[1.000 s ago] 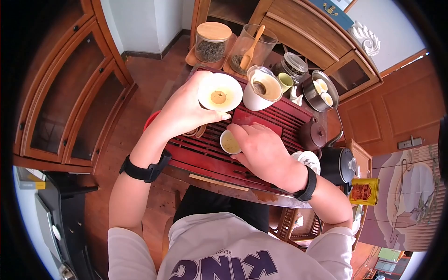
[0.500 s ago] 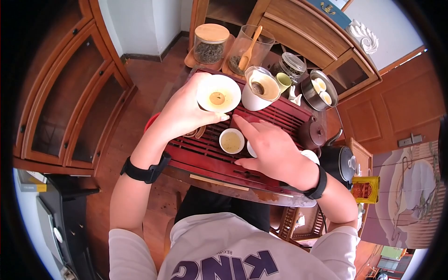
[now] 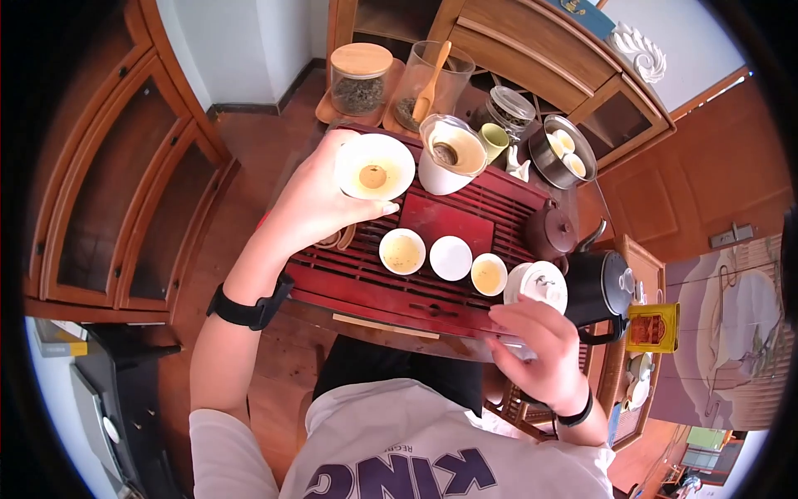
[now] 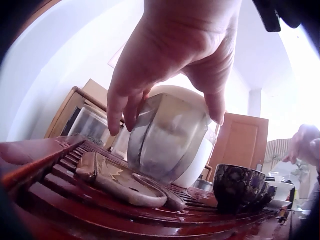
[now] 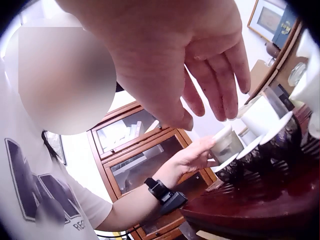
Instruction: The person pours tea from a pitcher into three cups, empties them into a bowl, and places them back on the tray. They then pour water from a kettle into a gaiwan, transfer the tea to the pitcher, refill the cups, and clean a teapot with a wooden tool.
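Observation:
My left hand [image 3: 312, 200] grips a wide cup [image 3: 374, 167] by its sides, above the left part of the red slatted tray [image 3: 366, 301]; a little yellowish liquid shows inside. In the left wrist view the cup [image 4: 167, 140] has see-through faceted walls, with fingers and thumb around it. Three small cups stand in a row: the left one [image 3: 402, 252] and right one [image 3: 489, 274] hold yellow liquid, while the middle one [image 3: 450, 259] looks white inside. My right hand [image 3: 544, 353], fingers spread and holding nothing, hovers beside a lidded white bowl [image 3: 540, 284].
Behind the held cup stands a white pitcher with a strainer [image 3: 449, 158]. A brown teapot [image 3: 549, 230] and black kettle [image 3: 597, 287] are at the right. Jars [image 3: 360, 81], a green cup [image 3: 494, 141] and a metal bowl [image 3: 563, 154] line the back. A curled brown ornament [image 4: 122, 182] lies on the tray.
My right hand has moved right and toward my body, away from the small cups, uncovering the middle and right ones. My left hand still grips the wide cup. The head view has shifted slightly.

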{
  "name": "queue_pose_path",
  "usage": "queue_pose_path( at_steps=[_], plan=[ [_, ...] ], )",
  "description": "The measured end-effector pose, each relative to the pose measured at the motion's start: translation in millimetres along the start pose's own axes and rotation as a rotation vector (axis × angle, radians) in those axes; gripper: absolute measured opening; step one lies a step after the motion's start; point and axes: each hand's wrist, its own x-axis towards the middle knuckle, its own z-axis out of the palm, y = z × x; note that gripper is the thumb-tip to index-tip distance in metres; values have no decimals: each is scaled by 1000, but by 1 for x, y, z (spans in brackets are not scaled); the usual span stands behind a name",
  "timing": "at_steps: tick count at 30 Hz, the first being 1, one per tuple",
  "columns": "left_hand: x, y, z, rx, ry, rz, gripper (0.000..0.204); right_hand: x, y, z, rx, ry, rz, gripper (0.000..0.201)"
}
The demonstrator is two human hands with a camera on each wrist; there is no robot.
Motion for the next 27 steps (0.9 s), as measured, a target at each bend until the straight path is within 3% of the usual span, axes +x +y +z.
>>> queue_pose_path(
  at_steps=[9,14,18,23,27],
  plan=[
    [3,5,6,29,9,-54,67,-43,1,26,95,147,61,27],
    [5,0,7,-13,21,-3,64,-18,2,18,-1,248,0,29],
    [7,-1,10,-79,47,28,63,11,12,33,101,379,-20,30],
    [7,9,-4,-99,71,15,61,33,8,54,-16,202,160,67],
    [6,28,-16,-103,104,-11,60,38,13,71,-165,190,206,69]
  ],
)
